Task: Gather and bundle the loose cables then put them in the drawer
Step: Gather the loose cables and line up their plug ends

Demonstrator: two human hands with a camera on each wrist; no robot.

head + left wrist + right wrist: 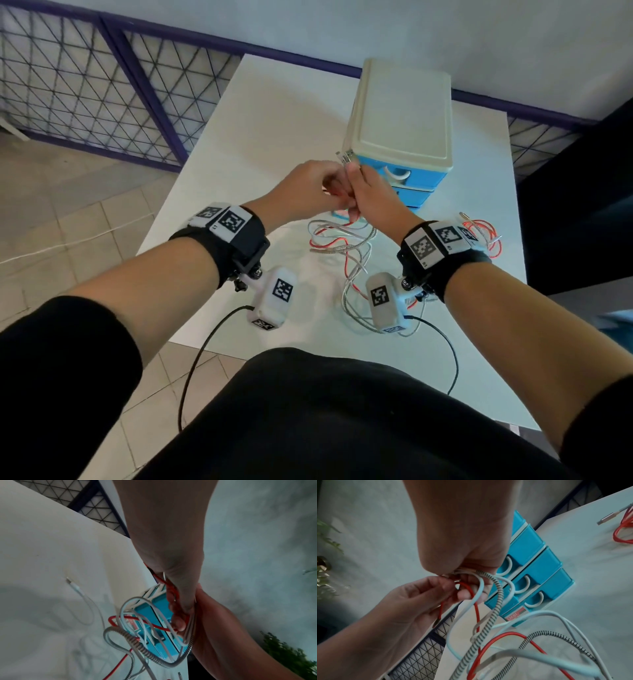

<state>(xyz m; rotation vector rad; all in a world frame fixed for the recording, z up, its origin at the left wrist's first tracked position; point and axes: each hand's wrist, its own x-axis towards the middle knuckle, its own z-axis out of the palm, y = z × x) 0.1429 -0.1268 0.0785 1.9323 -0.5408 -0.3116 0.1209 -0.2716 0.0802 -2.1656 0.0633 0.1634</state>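
Beneath both raised hands lies a white table (260, 144), its bare surface reaching out to the left of the left hand. Just beyond the hands stands a small drawer unit (400, 113) with a cream top and three blue drawers, each with a white loop handle; all three drawers sit flush and closed. Below the hands a tangle of cables (346, 246) hangs to the table: white, red and one with a grey spiral wrap. Right of the right wrist a separate red cable (486, 236) with a metal plug lies on the table, well apart from the held bunch. The right hand (370, 195) is closed in a fist round the upper ends of the cables, with metal plugs (344, 158) standing up out of the top of the fist. The left hand (308, 188) meets it knuckle to knuckle, its fingers curled and pinching a red strand at the bunch; the strand's short free end hangs across the left palm.
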